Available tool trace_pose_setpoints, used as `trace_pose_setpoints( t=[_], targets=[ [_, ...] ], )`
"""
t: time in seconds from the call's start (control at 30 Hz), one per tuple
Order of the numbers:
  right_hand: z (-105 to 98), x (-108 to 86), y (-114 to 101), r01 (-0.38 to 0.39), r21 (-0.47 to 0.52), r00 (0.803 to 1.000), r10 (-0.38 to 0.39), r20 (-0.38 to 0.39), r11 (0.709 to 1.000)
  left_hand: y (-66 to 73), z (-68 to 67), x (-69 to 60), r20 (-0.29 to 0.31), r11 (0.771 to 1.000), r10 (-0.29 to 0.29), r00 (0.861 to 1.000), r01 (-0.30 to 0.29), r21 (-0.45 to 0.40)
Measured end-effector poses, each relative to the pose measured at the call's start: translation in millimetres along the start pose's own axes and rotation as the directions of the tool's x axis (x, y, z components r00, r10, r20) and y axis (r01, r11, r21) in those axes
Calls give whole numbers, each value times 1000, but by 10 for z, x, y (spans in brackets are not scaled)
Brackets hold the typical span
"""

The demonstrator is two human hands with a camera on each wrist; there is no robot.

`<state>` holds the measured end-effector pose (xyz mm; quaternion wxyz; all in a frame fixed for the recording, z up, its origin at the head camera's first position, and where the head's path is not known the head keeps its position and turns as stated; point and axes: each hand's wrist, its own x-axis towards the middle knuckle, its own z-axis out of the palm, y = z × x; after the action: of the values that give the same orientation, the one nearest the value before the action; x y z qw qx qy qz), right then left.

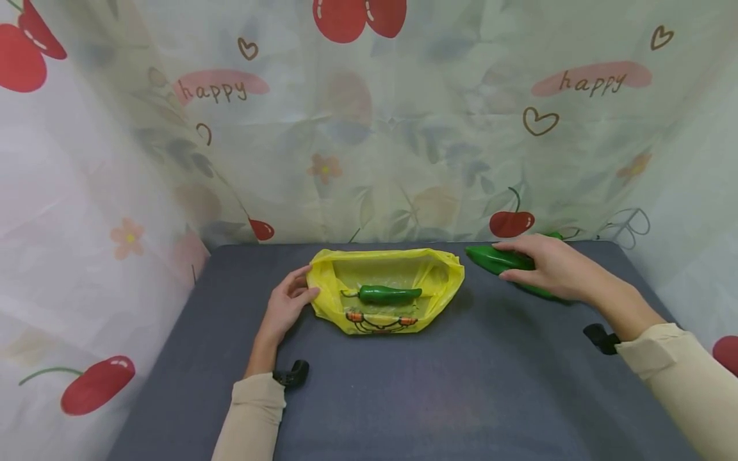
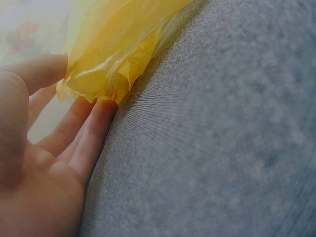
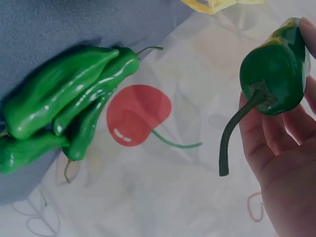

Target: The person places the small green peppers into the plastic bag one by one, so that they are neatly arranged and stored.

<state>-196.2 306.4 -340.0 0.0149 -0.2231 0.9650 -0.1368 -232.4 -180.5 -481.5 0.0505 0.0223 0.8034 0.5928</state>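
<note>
A yellow plastic bag (image 1: 325,282) lies mouth up on the table, with one dark green pepper (image 1: 389,294) inside. My left hand (image 1: 285,304) pinches the bag's left edge between thumb and fingers; the left wrist view shows the crumpled yellow film (image 2: 106,79) at the fingertips. To the right of the bag, my right hand (image 1: 556,266) holds a large green pepper (image 1: 496,258) above the table. Its curved stem (image 3: 229,138) points toward the right wrist camera. Several other green peppers (image 3: 59,94) lie in a pile, partly hidden beneath the right hand in the head view.
The dark grey table (image 1: 403,397) runs back to a patterned curtain (image 1: 392,141) with cherries and lettering. The same cloth hangs along both sides. A dark strap with a small camera sits on each wrist.
</note>
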Motion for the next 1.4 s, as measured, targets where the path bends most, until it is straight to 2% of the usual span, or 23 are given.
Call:
trace_pose_setpoints(
  t=[0.17, 0.33, 0.83, 1.0, 1.23, 1.4],
  targets=[
    [-82, 118, -77, 56, -21, 998, -56, 13, 998, -23, -29, -34, -19, 1000, -20, 1000, 20, -10],
    [-121, 203, -137, 81, -34, 996, -80, 31, 996, -34, -47, -40, -14, 1000, -7, 1000, 6, -12],
    [-57, 396, -364, 160, -56, 987, -158, 35, 986, -36, -18, -15, -9, 1000, -7, 1000, 7, -12],
    [-58, 444, -420, 159, -45, 986, -157, 52, 986, -23, -7, -21, -7, 1000, -12, 1000, 12, -8],
    [-103, 498, -467, 111, -15, 991, -110, 73, 994, 4, 12, -14, -6, 1000, -9, 1000, 9, 4],
    [-98, 578, -501, 113, -5, 990, -112, 81, 994, 8, 14, 0, -7, 1000, -6, 1000, 6, 10]
  ],
)
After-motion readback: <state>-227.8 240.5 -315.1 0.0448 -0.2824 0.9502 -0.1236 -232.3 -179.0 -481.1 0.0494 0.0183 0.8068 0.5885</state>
